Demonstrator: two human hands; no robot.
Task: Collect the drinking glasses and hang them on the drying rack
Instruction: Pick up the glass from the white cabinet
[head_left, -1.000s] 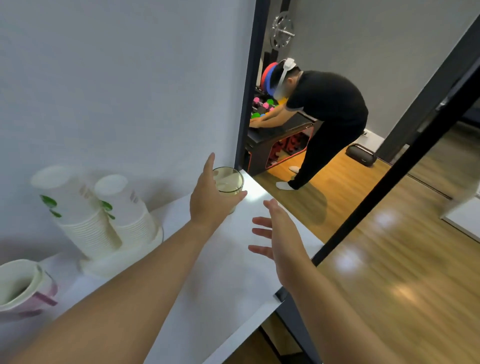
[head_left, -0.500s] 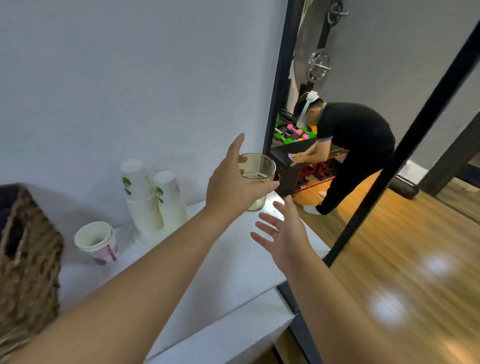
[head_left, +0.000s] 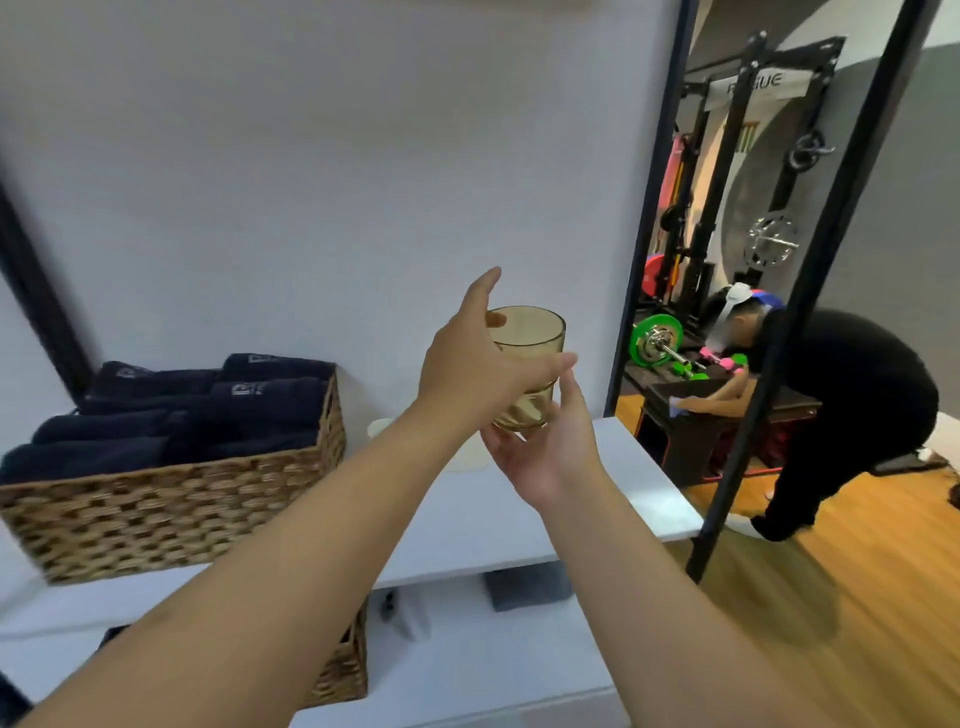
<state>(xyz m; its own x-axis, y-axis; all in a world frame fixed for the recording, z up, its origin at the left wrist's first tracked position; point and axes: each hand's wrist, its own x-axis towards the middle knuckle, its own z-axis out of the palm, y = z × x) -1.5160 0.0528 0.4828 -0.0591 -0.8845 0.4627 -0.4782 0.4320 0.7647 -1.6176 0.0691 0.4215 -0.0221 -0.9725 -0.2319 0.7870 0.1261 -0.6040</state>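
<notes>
Wicker basket (head_left: 171, 499) full of dark towels (head_left: 208, 410) sits at 9 o'clock on the white shelf (head_left: 639, 488), nothing to do with the job. Dead centre is the glass (head_left: 527, 364), an amber tumbler held upright in the air above the shelf. Left hand (head_left: 478, 374) wraps round its side, thumb across the front, index finger sticking up past the rim. Right hand (head_left: 550, 457) comes in from 5 o'clock, palm up, fingers loosely spread and touching the base without closing on it. My guess: thick-walled, so a bit hefty, totally rigid, smooth and slippery, and it'll shatter if dropped. Best held round the lower body, not by the rim. No drying rack in view.
</notes>
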